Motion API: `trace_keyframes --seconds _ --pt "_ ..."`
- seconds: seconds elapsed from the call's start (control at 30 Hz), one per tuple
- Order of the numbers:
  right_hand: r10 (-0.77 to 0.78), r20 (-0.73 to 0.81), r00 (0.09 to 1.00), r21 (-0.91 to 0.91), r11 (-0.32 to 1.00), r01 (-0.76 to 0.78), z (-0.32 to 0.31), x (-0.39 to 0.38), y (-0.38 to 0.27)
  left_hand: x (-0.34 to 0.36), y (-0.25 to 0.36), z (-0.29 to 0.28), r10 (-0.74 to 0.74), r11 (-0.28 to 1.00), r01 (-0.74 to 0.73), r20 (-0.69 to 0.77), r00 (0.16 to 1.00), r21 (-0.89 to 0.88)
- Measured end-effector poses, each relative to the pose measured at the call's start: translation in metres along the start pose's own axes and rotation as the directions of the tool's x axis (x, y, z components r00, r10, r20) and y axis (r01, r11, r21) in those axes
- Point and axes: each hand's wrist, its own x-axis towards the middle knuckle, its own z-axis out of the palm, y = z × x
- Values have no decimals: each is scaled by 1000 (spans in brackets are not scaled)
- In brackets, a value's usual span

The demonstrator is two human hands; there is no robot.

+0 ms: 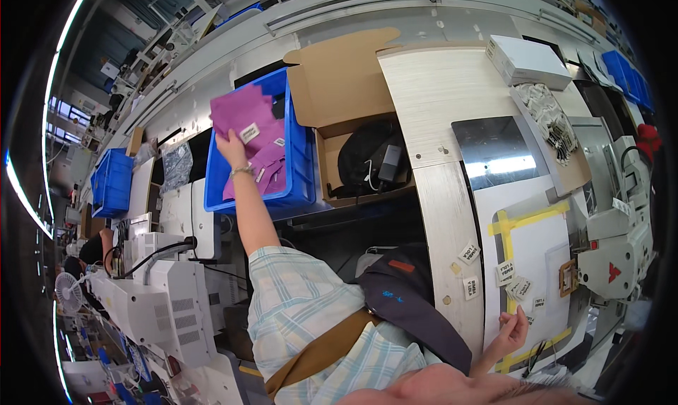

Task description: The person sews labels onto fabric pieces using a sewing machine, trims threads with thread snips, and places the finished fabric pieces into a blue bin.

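Observation:
My left hand [235, 151] is closed on the near edge of a purple fabric piece [241, 108] that carries a small white label. It holds the piece over a blue plastic bin [302, 166] at the far left. More purple fabric pieces [267, 166] with white labels lie in the bin under the hand. My right hand [510, 334] rests low at the right, fingers half curled and a little apart, with nothing visible between them. Close to its fingertips, several loose white labels [519, 288] lie on a white work surface edged with yellow tape [503, 225].
An open cardboard box [321, 154] beside the bin holds a black bundle and a power adapter [389, 163]. A sewing machine head [616, 253] stands at the right edge. Behind the work surface are a metal plate [494, 147], a tray of whitish material [540, 108] and a white box [528, 60].

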Motion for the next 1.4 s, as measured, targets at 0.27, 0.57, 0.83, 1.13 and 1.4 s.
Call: trace_keyframes --seconds 0.27,0.57,0.83,1.13,1.4 --pt "-100 5 995 -109 989 100 -8 1 2 -84 -46 -91 -497 82 -39 75 865 996" --pt "-411 138 901 -516 747 420 0 0 8 -132 -40 -61 -328 645 43 226 917 763" --pt "-533 207 820 -560 623 546 -7 1 -4 -132 -24 -19 -97 976 7 408 908 216" --pt "-584 145 799 -641 559 526 -24 1 -16 -180 153 107 668 636 -706 680 301 -313" --pt "-619 176 765 -666 498 556 -17 9 -37 -242 234 132 833 434 -642 552 20 -631"
